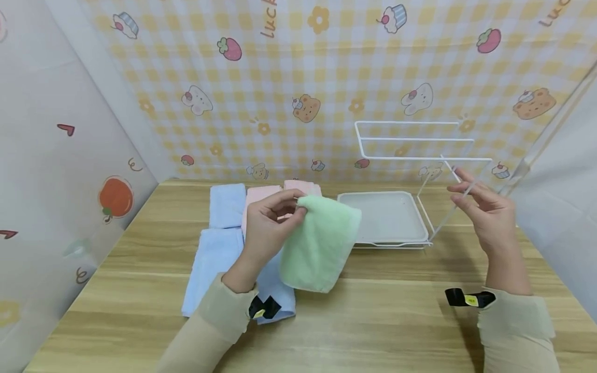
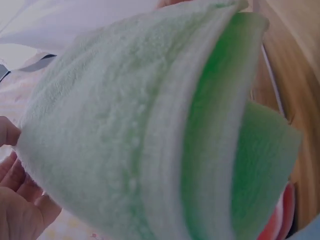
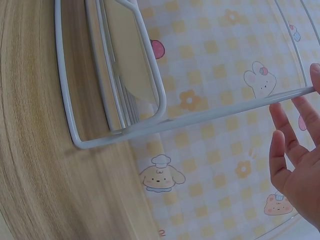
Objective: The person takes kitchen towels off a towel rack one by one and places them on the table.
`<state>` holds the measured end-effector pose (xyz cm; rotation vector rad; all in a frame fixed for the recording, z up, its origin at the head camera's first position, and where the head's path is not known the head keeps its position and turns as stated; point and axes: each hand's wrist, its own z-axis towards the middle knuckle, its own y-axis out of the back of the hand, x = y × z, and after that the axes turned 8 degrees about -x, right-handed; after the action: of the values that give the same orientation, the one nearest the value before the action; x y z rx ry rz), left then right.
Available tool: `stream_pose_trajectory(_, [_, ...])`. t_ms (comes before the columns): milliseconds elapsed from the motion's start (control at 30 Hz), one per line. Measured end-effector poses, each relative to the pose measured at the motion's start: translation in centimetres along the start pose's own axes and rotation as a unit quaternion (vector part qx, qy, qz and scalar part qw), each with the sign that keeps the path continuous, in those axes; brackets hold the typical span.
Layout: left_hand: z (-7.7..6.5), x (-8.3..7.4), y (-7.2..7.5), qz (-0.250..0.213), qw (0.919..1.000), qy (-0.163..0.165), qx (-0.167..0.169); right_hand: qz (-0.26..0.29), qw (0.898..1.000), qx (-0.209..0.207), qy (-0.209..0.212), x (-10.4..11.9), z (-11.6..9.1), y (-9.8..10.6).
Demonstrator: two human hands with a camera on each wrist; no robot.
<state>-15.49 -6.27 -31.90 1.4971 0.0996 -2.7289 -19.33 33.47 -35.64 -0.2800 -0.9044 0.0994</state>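
Note:
My left hand (image 1: 270, 223) pinches a pale green towel (image 1: 322, 243) by its upper corner, and the cloth hangs down in folded layers. In the left wrist view this green towel (image 2: 110, 130) fills most of the frame, with fingers (image 2: 22, 212) at its edge. On the right, my right hand (image 1: 489, 212) holds a side wire of a white wire rack (image 1: 429, 158). Fingers lie on both sides of that rack wire (image 3: 225, 111) in the right wrist view. A pale tray (image 1: 387, 215) sits at the rack's base.
Folded blue towels (image 1: 214, 264) lie on the wooden table (image 1: 373, 326) under and beside my left arm. Folded pink towels (image 1: 263, 192) are behind my left hand. A checked patterned curtain (image 1: 261, 77) hangs along the table's back edge, with white walls at the sides.

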Motion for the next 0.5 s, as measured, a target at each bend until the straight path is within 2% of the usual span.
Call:
stream_pose_trajectory(167, [-1.1,-0.5,-0.3,0.008,0.9997,0.017,-0.014,0.0,1.0,-0.005,-0.001,0.0,0.1,0.0])
stream_pose_trajectory(300, [-2.0,-0.8,-0.4,0.02,0.9991,0.029,-0.023,0.008,1.0,0.008,0.002,-0.2,0.1,0.1])
stream_pose_trajectory(500, [-3.4,-1.0,-0.4,0.024,0.9963,0.077,-0.03,0.0,1.0,0.002,-0.006,0.0,0.1,0.1])
